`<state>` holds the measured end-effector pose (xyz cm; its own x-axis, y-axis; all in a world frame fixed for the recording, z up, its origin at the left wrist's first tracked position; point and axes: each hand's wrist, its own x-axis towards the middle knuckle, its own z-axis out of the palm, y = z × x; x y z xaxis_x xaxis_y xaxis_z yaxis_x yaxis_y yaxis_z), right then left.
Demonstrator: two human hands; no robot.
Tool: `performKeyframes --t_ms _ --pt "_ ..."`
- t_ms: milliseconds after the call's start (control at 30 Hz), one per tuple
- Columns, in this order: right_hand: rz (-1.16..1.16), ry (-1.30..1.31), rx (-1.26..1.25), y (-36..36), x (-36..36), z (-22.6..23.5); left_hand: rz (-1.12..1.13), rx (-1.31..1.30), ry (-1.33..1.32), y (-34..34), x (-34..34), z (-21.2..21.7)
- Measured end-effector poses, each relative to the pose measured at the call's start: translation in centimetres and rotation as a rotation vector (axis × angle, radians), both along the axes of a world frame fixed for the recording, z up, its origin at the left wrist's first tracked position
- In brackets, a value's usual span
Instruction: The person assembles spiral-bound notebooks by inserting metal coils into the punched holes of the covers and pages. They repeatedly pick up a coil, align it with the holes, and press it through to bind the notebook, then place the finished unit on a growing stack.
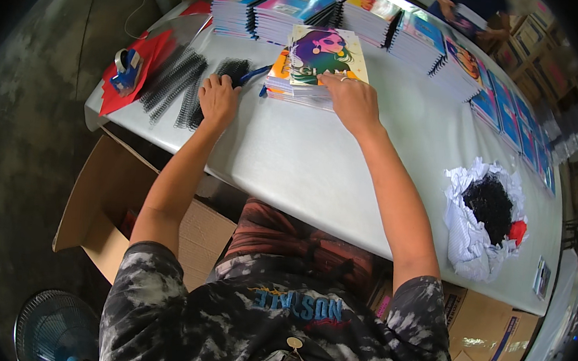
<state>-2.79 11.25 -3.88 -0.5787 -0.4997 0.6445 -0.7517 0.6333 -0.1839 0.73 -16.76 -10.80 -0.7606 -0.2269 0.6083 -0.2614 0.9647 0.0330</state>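
Basically, one head view only. A booklet stack (300, 92) is seen on the white-covered table (291, 153), ahead of the wearer; its top booklet (324, 49), with an illustrated portrait cover, is set slightly askew. The near edge of that top booklet is touched by the fingers of the right hand (350, 98); whether it is pinched or only pressed cannot be told. Left of the booklet stack, the left hand (219, 97) is placed, fingers bent, over black spiral coils (233, 71); whether the fingers are closed on any coil cannot be told, since the undersides are hidden. Between left hand and booklet stack, a blue-handled tool (255, 74) is seen, its exact kind unclear. Farther left of the booklet stack, more spiral coils (174, 81) are laid in bundles, then red sheets (152, 58), on which a blue tape dispenser (126, 72) is stood. Beyond the booklet stack, spiral-bound notebooks (294, 5) are piled in a row, continued round to its right by blue-covered notebooks (504, 113). Right of and nearer than the booklet stack, a tangled black mass (487, 205) is nested in crumpled white paper (465, 247). Beyond the booklet stack, to the right, a co-worker (483, 1) is partly shown.
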Motion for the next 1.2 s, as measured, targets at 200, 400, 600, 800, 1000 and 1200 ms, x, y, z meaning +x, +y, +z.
performKeyframes --t_ms 200,400,600,800,1000,1200 --pt "0.185 -0.402 -0.886 4.8 3.0 2.9 -0.231 0.47 0.0 -1.2 -0.4 3.9" --pt "0.189 -0.716 -0.917 7.5 10.7 -1.9 -1.167 1.352 -0.134 8.6 6.2 8.4" --pt "0.29 -0.833 -1.0 9.3 13.2 -2.4 -0.92 1.534 -0.408 12.6 9.9 0.6" --pt "0.206 -0.774 -0.802 10.6 13.5 -4.3 -0.147 0.141 -0.052 2.1 1.4 0.7" --pt "0.359 -0.73 -0.981 10.4 14.3 -3.7 0.105 -0.02 -0.168 -1.3 -1.0 -0.6" --pt "0.27 -0.684 -0.867 11.1 14.7 -4.4 0.055 0.316 -0.055 -1.0 -0.4 2.7"
